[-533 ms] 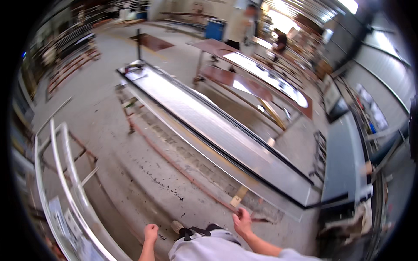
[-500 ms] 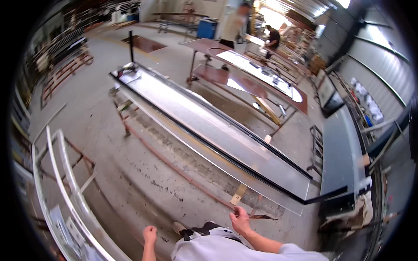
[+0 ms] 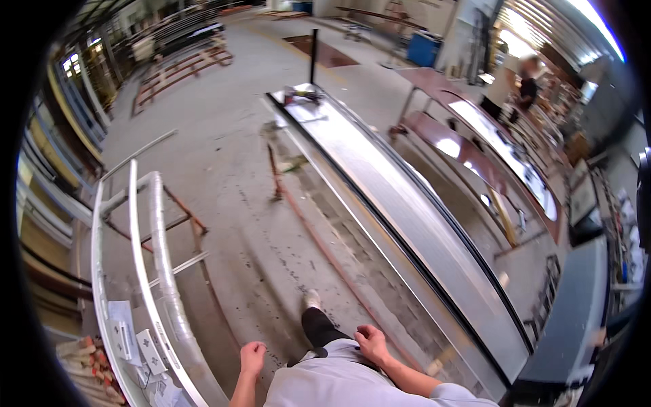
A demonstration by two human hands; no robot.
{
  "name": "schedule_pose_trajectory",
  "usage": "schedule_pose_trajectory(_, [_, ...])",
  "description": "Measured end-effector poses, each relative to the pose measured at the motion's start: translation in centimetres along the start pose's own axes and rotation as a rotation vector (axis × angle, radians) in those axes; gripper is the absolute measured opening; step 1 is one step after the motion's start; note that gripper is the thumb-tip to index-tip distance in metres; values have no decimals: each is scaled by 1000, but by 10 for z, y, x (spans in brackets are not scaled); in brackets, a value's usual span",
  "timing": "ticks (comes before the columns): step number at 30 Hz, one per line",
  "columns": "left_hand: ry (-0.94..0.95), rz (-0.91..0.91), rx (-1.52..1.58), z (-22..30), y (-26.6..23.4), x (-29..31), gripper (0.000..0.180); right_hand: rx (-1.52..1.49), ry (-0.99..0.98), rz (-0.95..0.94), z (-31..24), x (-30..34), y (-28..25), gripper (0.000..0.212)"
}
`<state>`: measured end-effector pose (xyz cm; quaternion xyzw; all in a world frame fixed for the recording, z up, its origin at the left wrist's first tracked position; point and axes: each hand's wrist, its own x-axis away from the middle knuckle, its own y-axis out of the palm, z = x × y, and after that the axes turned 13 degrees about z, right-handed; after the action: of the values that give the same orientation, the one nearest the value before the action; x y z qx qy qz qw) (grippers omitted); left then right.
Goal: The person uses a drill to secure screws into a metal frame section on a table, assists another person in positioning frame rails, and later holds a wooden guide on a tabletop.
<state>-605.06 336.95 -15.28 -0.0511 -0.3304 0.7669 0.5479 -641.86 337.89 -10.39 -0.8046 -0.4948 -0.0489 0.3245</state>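
My left hand (image 3: 253, 357) hangs beside my body with its fingers curled in; nothing shows in it. My right hand (image 3: 371, 342) is held loosely closed in front of my waist, also with nothing visible in it. Neither one touches a workpiece. To my right runs a long silver panel (image 3: 407, 210) with black strips along both long edges, lying on a low rusty stand. It lies nearest to my right hand. On the panel's far end rests a power tool (image 3: 303, 97), its exact kind too blurred to tell, and a black upright bar (image 3: 314, 57) rises there.
At left a white frame (image 3: 139, 244) lies on a rusty stand, with papers and small white boxes (image 3: 150, 351) near its lower end. Beyond the panel stands a brown board (image 3: 434, 85) on supports, with people behind it. A grey sheet (image 3: 569, 305) is at right.
My view has swung left and I have moved along the floor, so the panel sits further right and the white frame shows more fully. My right hand has drawn in toward my waist.
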Motion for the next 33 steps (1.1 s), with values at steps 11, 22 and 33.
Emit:
schedule_pose_trajectory(11, [101, 197, 44, 159, -41, -158, 12, -14, -417, -216, -246, -196, 136, 26])
schedule_pose_trajectory(22, [258, -237, -132, 228, -53, -389, 19, -30, -371, -443, -399, -270, 300, 27])
schedule_pose_trajectory(33, [283, -298, -28, 337, -107, -688, 16, -40, -72, -192, -511, -343, 390, 31])
